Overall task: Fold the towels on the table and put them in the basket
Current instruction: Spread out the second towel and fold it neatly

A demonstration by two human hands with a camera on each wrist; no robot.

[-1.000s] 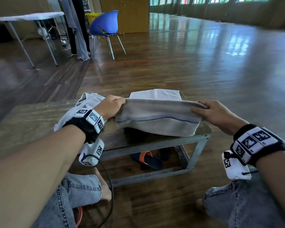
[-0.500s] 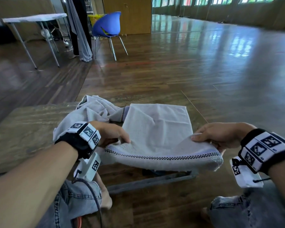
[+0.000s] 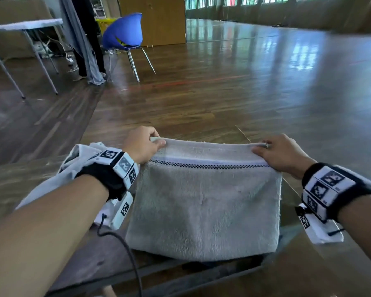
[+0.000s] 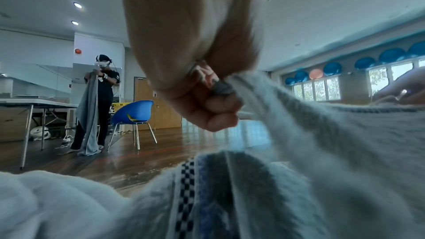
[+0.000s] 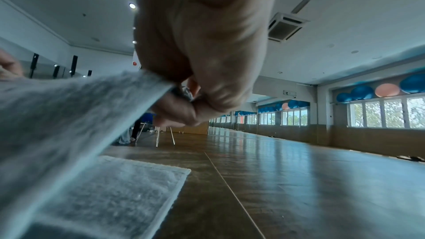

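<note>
A pale grey towel (image 3: 206, 200) with a dark checked band is lifted by its top edge above the wooden table (image 3: 19, 179). My left hand (image 3: 156, 139) pinches the left corner, and my right hand (image 3: 260, 148) pinches the right corner. The left wrist view shows thumb and curled fingers of the left hand (image 4: 218, 95) closed on the towel (image 4: 333, 143). In the right wrist view, my right hand (image 5: 184, 95) grips the towel edge (image 5: 69, 115), while its lower part (image 5: 115, 197) lies flat on the table. A second towel (image 3: 77, 168) lies crumpled under my left forearm.
The table's right edge (image 3: 291, 189) lies just past the towel, with open wooden floor (image 3: 244, 93) beyond. A blue chair (image 3: 124, 33), a yellow basket (image 4: 119, 105) behind it and a white table (image 3: 24, 24) stand far left. A person (image 4: 101, 101) holding a grey cloth stands there.
The towel was drawn toward me and laid on the table. Both hands have since raised its held edge and carried it forward over the rest.
</note>
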